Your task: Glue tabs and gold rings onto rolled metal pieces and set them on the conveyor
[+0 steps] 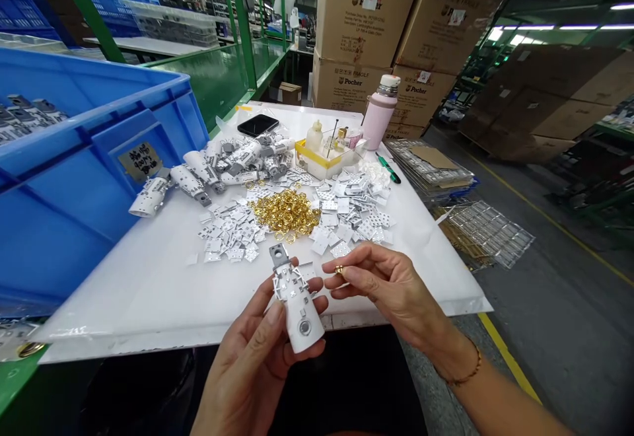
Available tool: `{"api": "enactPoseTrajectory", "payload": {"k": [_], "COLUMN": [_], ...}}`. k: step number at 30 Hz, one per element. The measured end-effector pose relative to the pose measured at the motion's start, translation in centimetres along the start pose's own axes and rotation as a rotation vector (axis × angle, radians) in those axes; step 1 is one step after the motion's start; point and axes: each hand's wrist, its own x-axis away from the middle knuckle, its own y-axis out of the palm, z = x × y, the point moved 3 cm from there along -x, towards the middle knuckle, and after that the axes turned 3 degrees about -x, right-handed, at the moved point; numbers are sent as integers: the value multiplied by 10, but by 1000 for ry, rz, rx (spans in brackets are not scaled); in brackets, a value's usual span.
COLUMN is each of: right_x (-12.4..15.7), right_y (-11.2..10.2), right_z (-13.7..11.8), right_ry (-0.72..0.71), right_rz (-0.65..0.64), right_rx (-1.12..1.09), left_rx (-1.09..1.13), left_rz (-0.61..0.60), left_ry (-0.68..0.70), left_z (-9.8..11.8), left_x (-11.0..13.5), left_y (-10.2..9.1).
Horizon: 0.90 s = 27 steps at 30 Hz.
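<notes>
Over the near edge of the white table [133, 290], the left hand [255, 343] grips a white cone-shaped part [300, 317]; the right hand [391, 284] pinches a small gold piece [339, 269] beside it. Gold rings [287, 215] lie heaped mid-table. A phone [258, 125] lies toward the far left corner, a pink bottle [380, 115] stands near the far right. Cartons [359, 36] rise beyond the far edge; a blue crate [74, 178] flanks the left edge.

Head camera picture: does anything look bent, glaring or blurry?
Head view: wide-angle distortion seems to make the far-right cartons lean; head view: strip lights at upper right glare white; head view: the white conical part in the left hand looks fairly sharp, the far background softer.
</notes>
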Motion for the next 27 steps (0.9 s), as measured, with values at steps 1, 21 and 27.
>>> {"api": "enactPoseTrajectory", "payload": {"k": [1,21,27], "right_x": [0,9,12], "right_y": [-1,-3,-3], "right_z": [1,14,12], "right_ry": [9,-175,-292], "right_rz": [5,-91,-37], "right_rx": [-34,-78,122], "left_rx": [2,-3,-14], "left_rz": [-3,-17,-9], "left_ry": [-4,0,-1], "left_z": [0,-1,-4], "left_x": [0,4,3], "left_y": [1,2,-2]}}
